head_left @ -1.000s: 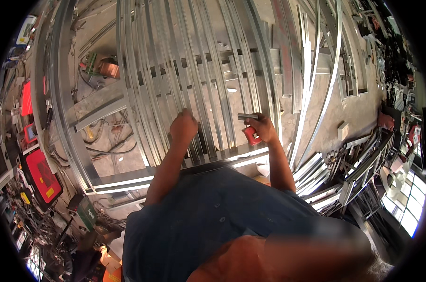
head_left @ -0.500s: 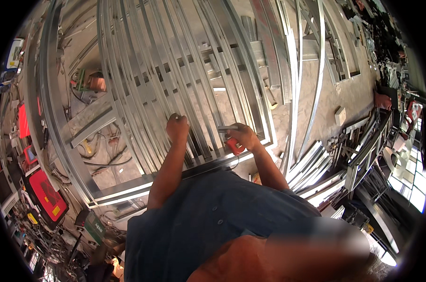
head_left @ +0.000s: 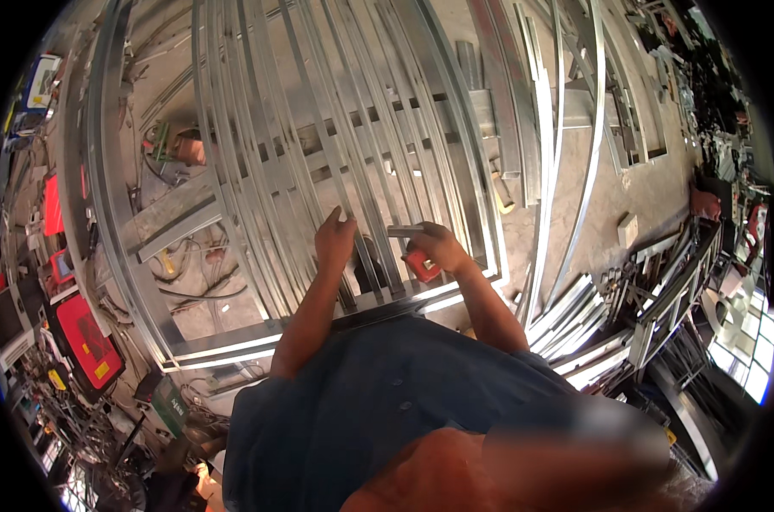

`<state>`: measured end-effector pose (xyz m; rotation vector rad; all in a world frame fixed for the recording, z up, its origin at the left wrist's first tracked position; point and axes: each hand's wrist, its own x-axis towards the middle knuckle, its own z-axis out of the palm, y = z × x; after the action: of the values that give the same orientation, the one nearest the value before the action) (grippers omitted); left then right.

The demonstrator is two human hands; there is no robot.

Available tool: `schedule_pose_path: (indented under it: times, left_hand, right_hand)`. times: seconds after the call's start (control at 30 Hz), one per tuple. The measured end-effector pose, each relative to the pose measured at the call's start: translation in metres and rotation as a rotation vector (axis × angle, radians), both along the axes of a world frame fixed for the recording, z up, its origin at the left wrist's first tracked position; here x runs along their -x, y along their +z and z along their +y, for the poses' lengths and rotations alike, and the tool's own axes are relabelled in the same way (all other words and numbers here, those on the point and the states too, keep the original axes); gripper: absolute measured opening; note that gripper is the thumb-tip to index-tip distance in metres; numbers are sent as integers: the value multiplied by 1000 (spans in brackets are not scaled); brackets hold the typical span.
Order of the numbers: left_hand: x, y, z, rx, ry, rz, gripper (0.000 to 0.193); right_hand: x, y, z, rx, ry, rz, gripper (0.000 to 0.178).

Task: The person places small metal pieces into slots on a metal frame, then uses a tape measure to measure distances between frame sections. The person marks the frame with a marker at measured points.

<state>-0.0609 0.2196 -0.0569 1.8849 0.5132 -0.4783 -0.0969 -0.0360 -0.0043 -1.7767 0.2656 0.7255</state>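
Long parallel metal bars (head_left: 306,183) lie lengthwise within a large metal frame (head_left: 233,343) in front of me. My left hand (head_left: 334,243) is over the middle bars, its index finger stretched forward and its thumb apart, with nothing seen in it. Further right, my right hand (head_left: 441,249) is closed around a short grey metal piece (head_left: 405,231) that points left from the fingers. A small red object (head_left: 421,266), perhaps a tape measure, is also in that hand, below the piece. Whether either hand touches the bars I cannot tell.
To the left, a green and copper-coloured device (head_left: 188,150) sits on the floor among cables. A red panel (head_left: 88,337) stands at the lower left. Bundled metal lengths (head_left: 566,320) lie at the right, and long strips (head_left: 593,128) stretch beyond the frame. A small block (head_left: 627,229) rests on the floor.
My left hand has shifted slightly right and its index finger has stretched out from a closed pinch. The right hand still grips the metal piece and red object. The whole view has shifted slightly.
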Motion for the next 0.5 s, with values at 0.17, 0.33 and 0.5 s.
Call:
schedule_pose_path:
  times: [0.17, 0.33, 0.5]
  left_hand:
    - [-17, 73, 20, -172, -601, -550, 42]
    - [-67, 73, 29, -628, -424, -652, 34]
    - [-126, 21, 19, -760, -186, -289, 34]
  right_hand:
    - [-82, -12, 54, -68, 468, -260, 45]
    - [-110, 8, 85, -138, 77, -48, 55]
    - [-104, 1, 79, -157, 49, -18, 64]
